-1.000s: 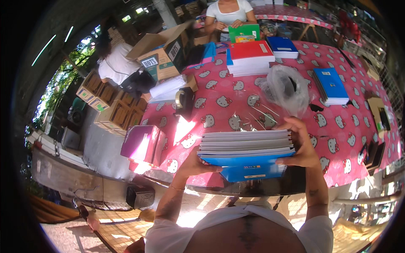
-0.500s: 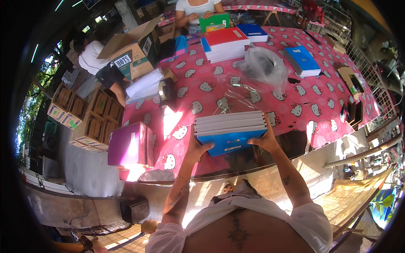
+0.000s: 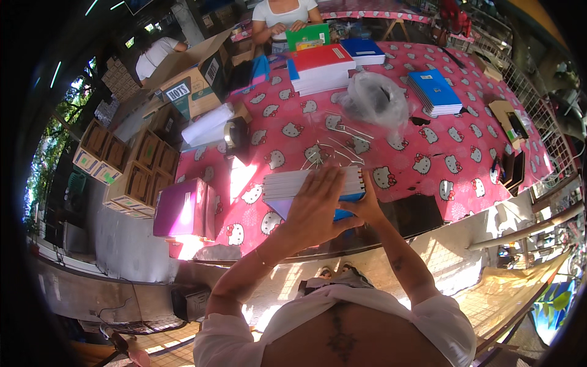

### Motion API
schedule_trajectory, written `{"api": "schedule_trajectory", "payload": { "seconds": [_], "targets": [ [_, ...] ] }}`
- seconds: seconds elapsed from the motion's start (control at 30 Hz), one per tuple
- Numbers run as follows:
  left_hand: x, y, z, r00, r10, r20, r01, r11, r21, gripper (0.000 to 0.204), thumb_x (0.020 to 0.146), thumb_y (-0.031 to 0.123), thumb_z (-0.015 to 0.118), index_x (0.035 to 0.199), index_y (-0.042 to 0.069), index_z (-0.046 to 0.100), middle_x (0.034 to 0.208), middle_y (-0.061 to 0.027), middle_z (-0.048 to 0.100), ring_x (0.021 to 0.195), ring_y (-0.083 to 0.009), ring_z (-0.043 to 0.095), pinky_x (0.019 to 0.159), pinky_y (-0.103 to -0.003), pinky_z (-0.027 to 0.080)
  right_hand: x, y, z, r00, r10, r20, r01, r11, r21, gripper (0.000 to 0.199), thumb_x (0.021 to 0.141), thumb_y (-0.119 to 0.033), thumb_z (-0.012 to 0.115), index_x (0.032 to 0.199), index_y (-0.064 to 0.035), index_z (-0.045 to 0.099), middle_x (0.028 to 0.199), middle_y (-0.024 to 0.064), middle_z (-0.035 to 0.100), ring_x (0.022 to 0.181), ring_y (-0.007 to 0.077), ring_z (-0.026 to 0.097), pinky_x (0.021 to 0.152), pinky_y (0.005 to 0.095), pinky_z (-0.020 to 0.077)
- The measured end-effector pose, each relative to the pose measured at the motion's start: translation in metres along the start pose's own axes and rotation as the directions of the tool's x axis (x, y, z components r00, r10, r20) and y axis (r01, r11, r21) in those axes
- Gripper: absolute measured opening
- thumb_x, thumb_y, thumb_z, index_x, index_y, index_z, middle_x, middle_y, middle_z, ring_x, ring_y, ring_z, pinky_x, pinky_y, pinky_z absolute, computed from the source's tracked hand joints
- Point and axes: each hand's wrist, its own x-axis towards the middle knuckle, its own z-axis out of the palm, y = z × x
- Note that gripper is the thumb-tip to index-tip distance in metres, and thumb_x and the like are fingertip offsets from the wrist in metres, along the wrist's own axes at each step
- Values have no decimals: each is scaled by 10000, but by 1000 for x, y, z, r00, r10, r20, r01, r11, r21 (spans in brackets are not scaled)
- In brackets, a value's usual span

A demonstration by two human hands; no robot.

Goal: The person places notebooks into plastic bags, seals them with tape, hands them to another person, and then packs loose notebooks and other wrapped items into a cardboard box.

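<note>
Notably, left hand [image 3: 310, 211] has shifted, open, atop notebook stack [image 3: 282, 186] — right hand [image 3: 368, 207], grasping its end, apparently steadies it.

Hands [image 3: 313, 211] closer together, left one now across the notebook stack [image 3: 281, 186], leftmost co-worker [image 3: 159, 57] farther back

pink-covered table [image 3: 422, 183] | grey floor [image 3: 116, 254] | lit tube lights [image 3: 55, 74] | grey pillar [image 3: 191, 21]

The left hand [image 3: 313, 205] lies flat on top of a blue notebook stack [image 3: 282, 185]. The right hand [image 3: 367, 207] holds its right end, though some fingers are hard to see. Farther off, a clear plastic bag [image 3: 365, 92] sits on the pink tablecloth [image 3: 405, 187].
</note>
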Motion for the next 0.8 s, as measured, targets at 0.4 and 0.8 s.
{"api": "schedule_trajectory", "payload": {
  "seconds": [0.4, 0.8],
  "targets": [
    [6, -56, -39, 977, -97, 192, 85, 994, 68, 775, 607, 496, 872, 1091, -6, 533, 884, -169, 642, 794, -340, 675, 721, -429, 530, 11, -12, -10, 999, -24, 21, 27, 988, -149, 932, 542, -101, 953, 1317, -79, 436, 1195, 79, 580, 1164, 194, 544, 969, 365, 463],
    [-54, -148, 92, 525, -687, 502, 391, -330, -859, 642, 826, 335, 805, 1272, -56, 559, 1133, -164, 667, 956, -227, 678, 809, -340, 582, 64, -10, -58, 746, 660, 82, -665, 744, 63, 590, 848, -418, 759, 1251, -32, 564, 1043, 71, 617, 1029, 203, 605, 807, 392, 528]
  ]
}}
